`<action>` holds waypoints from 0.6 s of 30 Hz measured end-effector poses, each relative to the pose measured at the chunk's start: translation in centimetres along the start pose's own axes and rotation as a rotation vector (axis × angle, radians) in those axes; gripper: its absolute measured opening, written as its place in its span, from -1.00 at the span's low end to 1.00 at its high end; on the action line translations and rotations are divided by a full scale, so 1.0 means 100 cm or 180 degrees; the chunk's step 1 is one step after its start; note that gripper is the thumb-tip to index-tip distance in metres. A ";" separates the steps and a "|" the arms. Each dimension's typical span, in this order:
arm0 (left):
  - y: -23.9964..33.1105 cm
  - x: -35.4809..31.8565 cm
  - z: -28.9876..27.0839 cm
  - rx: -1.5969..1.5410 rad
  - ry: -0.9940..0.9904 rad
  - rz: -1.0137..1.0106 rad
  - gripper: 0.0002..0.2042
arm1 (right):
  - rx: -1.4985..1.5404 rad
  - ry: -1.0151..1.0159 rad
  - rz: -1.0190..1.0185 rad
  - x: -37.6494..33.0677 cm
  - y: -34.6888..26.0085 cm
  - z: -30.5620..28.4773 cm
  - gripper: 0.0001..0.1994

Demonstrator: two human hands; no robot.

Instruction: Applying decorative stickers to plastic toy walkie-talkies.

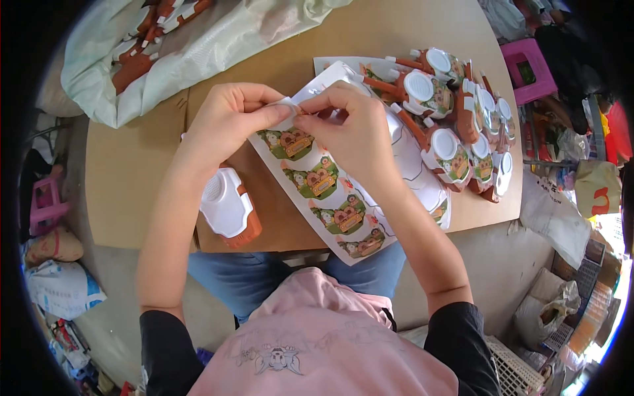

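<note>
I have the left hand (pixel 231 125) in a tight pinch, thumb and index pressed together on a small whitish piece (pixel 289 101), flat and thin by the look of it. Right hand (pixel 353 119) meets it there, thumb and index curled close together at the piece's edge, other fingers folded; can't tell from my end whether those tips grip. Piece sits over the upper part of the sticker sheet (pixel 320 191), which lies slanted on the brown tabletop (pixel 125 185): smooth white stock, rows of scalloped green-and-orange cartoon stickers, some with lettering too small for me to make out. Beside the left forearm I see one toy body (pixel 226 201), hard white plastic face, rounded, ribbed round spot, brown back. Right of the sheet, a heap of stickered toys (pixel 419 89), brown and white, glossy, with round ribbed discs and stubby brown arms. Far left, a pale woven plastic bag (pixel 198 69), creased, holding brown-and-white plastic parts (pixel 135 69). White sack (pixel 555 218) off the right edge carries dark printed letters.
</note>
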State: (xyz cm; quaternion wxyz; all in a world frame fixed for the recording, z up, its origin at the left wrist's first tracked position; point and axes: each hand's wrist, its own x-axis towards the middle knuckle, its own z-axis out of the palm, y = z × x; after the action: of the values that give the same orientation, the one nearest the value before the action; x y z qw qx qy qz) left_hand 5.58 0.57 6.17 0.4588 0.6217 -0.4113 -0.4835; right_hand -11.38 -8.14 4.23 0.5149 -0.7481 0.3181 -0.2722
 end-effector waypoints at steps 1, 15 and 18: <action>0.002 0.000 0.001 0.0005 0.0028 0.0011 -0.81 | -0.0153 0.0149 -0.0052 -0.003 -0.001 0.003 -0.87; 0.003 0.000 0.001 0.0099 0.0538 -0.0449 -0.73 | -0.1406 0.0834 -0.1697 -0.018 0.016 0.014 -0.55; 0.001 0.003 -0.004 0.0225 0.0567 -0.0289 -0.73 | -0.2338 0.0560 -0.1873 -0.017 0.015 0.012 -0.53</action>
State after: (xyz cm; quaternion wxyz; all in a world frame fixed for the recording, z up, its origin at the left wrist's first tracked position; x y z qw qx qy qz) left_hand 6.04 0.35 6.22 0.4490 0.6961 -0.3570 -0.4318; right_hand -11.92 -6.56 2.34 0.0887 -0.9129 0.2104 -0.3382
